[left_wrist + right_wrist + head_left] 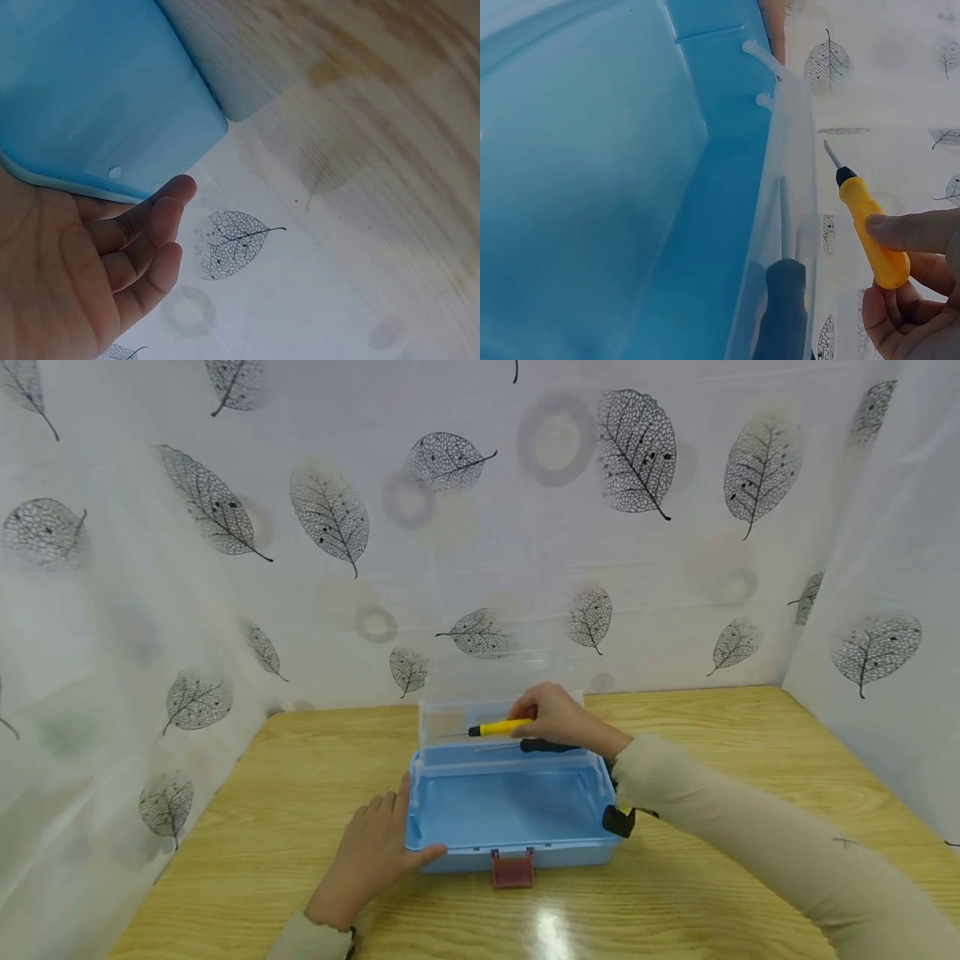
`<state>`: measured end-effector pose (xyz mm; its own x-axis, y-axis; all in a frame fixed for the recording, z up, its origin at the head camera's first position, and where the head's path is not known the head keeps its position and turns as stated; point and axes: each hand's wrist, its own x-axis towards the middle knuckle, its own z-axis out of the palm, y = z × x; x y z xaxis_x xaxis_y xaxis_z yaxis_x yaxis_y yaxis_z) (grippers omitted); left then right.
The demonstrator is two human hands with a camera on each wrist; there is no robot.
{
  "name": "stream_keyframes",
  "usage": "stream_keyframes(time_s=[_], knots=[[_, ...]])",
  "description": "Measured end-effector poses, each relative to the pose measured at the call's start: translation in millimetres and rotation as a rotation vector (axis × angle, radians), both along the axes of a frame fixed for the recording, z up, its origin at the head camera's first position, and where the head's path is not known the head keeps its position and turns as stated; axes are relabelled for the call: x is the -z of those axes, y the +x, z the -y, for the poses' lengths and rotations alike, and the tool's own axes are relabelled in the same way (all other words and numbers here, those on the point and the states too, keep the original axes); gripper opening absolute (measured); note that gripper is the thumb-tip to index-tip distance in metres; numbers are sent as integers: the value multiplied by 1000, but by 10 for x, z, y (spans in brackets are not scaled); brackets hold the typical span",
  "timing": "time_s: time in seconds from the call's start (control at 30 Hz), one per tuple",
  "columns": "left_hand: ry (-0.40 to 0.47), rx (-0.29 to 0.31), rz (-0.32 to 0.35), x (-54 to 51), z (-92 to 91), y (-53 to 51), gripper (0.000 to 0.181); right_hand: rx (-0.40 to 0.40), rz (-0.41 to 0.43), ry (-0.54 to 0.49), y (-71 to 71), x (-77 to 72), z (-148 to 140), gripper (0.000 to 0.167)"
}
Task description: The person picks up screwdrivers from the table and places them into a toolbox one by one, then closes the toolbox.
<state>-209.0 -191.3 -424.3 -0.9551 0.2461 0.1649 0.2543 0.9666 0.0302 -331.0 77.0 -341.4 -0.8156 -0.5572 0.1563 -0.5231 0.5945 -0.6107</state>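
Observation:
My right hand pinches a yellow screwdriver by its handle, over the back of a blue plastic toolbox. In the right wrist view the screwdriver has a black collar, and its metal tip points away from the fingers. Just below it, a dark-handled screwdriver lies along the clear plastic tray at the toolbox's back. My left hand touches the toolbox's left front corner, thumb by the front rim and fingers along the left side. Those fingers look loosely bent against the blue wall.
The toolbox stands open on a wood-grain table, with a dark red latch hanging at its front. A black block-shaped thing shows beside its right front corner, below the sleeve. White leaf-print sheeting encloses the back and sides.

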Motion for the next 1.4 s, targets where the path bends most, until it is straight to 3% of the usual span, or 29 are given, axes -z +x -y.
stream_keyframes(time_s=[0.57,0.77,1.4], knots=[[14,-7,5,19,8,1,112,-22,-91,53,-19,85,197,13],[11,-4,-1,18,12,-2,111,10,-131,91,-10,93,240,16],[9,-11,23,-4,-6,1,111,31,-146,156,-18,140,269,20]])
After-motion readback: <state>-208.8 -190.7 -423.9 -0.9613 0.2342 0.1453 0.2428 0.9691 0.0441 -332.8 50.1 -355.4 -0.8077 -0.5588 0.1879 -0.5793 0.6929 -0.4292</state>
